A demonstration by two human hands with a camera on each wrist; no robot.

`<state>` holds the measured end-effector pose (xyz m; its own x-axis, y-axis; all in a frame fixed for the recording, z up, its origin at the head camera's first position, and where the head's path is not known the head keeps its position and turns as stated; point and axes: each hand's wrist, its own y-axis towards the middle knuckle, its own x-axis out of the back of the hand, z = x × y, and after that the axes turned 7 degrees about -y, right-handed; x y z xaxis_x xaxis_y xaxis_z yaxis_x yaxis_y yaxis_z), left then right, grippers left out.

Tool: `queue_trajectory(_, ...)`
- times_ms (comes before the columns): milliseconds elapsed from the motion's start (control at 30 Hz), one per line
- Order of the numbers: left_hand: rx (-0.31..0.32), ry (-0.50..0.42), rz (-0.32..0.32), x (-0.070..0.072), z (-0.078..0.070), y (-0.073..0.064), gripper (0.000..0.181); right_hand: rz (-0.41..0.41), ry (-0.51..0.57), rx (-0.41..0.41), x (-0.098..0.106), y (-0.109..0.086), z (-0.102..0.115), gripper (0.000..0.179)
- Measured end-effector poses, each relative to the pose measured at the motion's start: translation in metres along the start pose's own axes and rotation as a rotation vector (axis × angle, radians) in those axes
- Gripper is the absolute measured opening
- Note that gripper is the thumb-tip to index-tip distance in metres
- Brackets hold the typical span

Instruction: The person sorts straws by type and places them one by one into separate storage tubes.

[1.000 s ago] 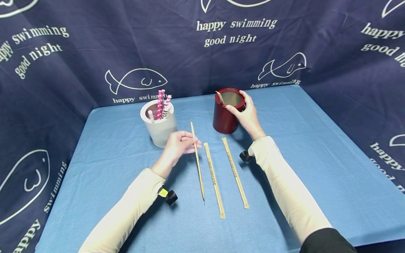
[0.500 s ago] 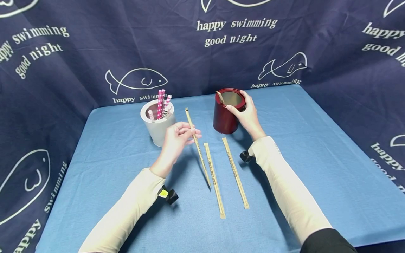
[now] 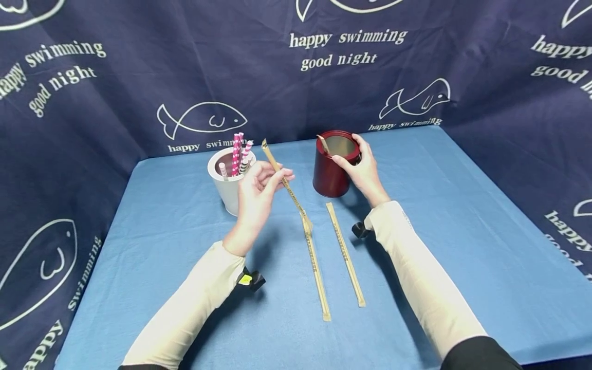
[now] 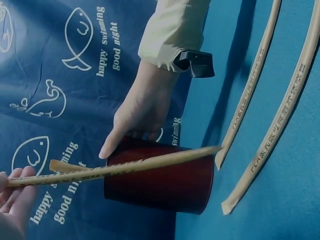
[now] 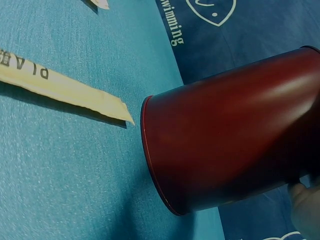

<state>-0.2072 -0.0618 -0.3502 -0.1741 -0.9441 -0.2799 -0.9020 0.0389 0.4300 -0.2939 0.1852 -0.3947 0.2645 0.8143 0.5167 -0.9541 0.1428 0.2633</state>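
My left hand [image 3: 259,192] pinches a paper-wrapped straw [image 3: 289,186] between thumb and fingers, above the table. The straw is tilted, its upper end leaning left and its lower end over the far end of another wrapped straw [image 3: 315,267] that lies on the cloth. My right hand [image 3: 364,172] grips the rim of a dark red can [image 3: 330,174], thumb in front and fingers at the right side. One wrapped straw [image 3: 324,144] stands in that can, its tip above the rim. In the left wrist view the held straw [image 4: 135,167] crosses in front of the can.
A white can [image 3: 226,192] with several patterned pink, white and black straws [image 3: 237,154] stands behind my left hand. Another wrapped straw [image 3: 346,257] lies on the blue cloth [image 3: 462,231], right of the first. A navy printed curtain [image 3: 277,113] hangs behind the table.
My left hand has risen and moved away from me, carrying the straw. The straw has turned so that its top leans further left. The right hand stays on the red can.
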Motion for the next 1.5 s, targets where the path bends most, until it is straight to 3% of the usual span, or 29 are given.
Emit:
queue_trajectory(233,-0.177,0.003,0.003,-0.012,-0.001,0.001,0.017,0.006,-0.003,-0.001,0.001,-0.002,-0.001,0.078)
queue_trajectory(467,-0.362,-0.051,-0.028,-0.022,-0.004,0.007,0.017,0.002,-0.004,0.001,0.002,-0.002,0.000,0.078)
queue_trajectory(733,-0.490,-0.115,-0.089,-0.033,-0.003,0.017,0.020,-0.001,-0.006,0.005,0.000,-0.001,-0.002,0.077)
queue_trajectory(1000,-0.513,-0.145,-0.125,-0.042,0.003,0.028,0.017,-0.010,-0.002,0.012,0.001,-0.001,-0.002,0.077)
queue_trajectory(1233,-0.512,-0.139,-0.097,-0.046,0.013,0.036,0.020,-0.010,-0.007,0.016,0.001,-0.001,-0.001,0.077)
queue_trajectory(1500,-0.506,-0.099,-0.109,-0.049,0.026,0.042,0.017,-0.008,-0.005,0.008,0.000,-0.001,-0.001,0.077)
